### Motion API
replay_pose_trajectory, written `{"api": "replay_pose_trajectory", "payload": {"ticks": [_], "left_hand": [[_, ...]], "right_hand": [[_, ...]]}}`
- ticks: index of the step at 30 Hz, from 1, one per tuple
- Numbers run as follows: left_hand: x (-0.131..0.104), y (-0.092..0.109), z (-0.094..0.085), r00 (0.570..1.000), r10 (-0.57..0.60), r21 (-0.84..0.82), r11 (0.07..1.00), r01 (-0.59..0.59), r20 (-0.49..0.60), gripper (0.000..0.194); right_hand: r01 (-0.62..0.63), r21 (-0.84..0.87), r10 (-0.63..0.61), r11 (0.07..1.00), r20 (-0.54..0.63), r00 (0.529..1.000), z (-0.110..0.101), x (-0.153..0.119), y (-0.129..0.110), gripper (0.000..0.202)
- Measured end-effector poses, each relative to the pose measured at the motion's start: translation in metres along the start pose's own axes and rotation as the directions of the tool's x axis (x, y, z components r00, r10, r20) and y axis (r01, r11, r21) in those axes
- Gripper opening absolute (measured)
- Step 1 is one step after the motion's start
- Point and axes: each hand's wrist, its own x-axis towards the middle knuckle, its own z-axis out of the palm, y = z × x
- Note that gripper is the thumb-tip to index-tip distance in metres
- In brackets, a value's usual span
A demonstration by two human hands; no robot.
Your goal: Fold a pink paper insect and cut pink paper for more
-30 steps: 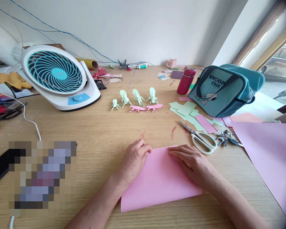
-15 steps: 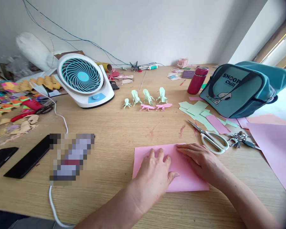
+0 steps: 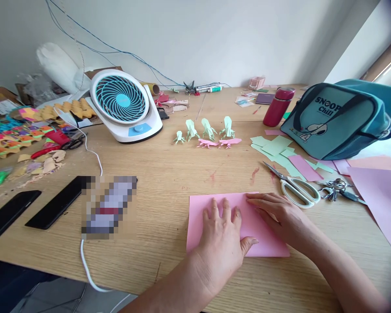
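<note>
A sheet of pink paper (image 3: pixel 195 217) lies on the wooden table in front of me, its visible edges straight. Flat on its middle rests my left hand (image 3: pixel 223 237), fingers spread and thumb out to the right. My right hand (image 3: pixel 280 217) lies along the paper's right side, fingers stretched out close together, tips near the far edge. Neither hand grips anything. Scissors with pale handles (image 3: pixel 299 191) lie just beyond the right hand. Behind the paper stand several folded green paper figures (image 3: pixel 208 128) and two pink ones (image 3: pixel 230 142).
Green and pink paper scraps (image 3: pixel 276 145), keys (image 3: pixel 337 187) and a larger pink sheet (image 3: pixel 381 195) lie at right. A teal bag (image 3: pixel 332 121) and red flask (image 3: pixel 278 107) stand behind them. At left are a fan (image 3: pixel 124 104), black flat objects (image 3: pixel 58 202) and a white cable (image 3: pixel 86 269).
The view has shifted slightly, so most things sit farther right in it. My left hand's fingers are a little more spread on the paper; the right hand has barely changed.
</note>
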Motion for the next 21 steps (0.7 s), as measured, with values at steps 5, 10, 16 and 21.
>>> {"api": "replay_pose_trajectory", "payload": {"ticks": [5, 10, 16, 21], "left_hand": [[-0.003, 0.001, 0.004, 1.0, -0.024, -0.039, 0.999, 0.025, 0.011, 0.065], [-0.005, 0.001, 0.004, 0.998, -0.029, -0.103, 0.994, 0.035, 0.059, 0.066], [-0.008, -0.001, 0.006, 0.998, -0.018, -0.123, 0.992, 0.026, 0.063, 0.072], [-0.009, -0.002, 0.009, 0.997, -0.009, -0.131, 0.991, 0.019, 0.073, 0.083]], "right_hand": [[0.012, -0.042, -0.011, 0.999, 0.029, 1.0, -0.001, -0.003, -0.004, 0.035], [0.035, -0.094, -0.031, 0.995, 0.046, 0.998, 0.0, -0.006, -0.01, 0.038], [0.07, -0.127, -0.06, 0.989, 0.084, 0.995, 0.0, -0.011, -0.019, 0.045], [0.077, -0.112, -0.065, 0.991, 0.112, 0.992, 0.003, -0.02, -0.019, 0.057]]}}
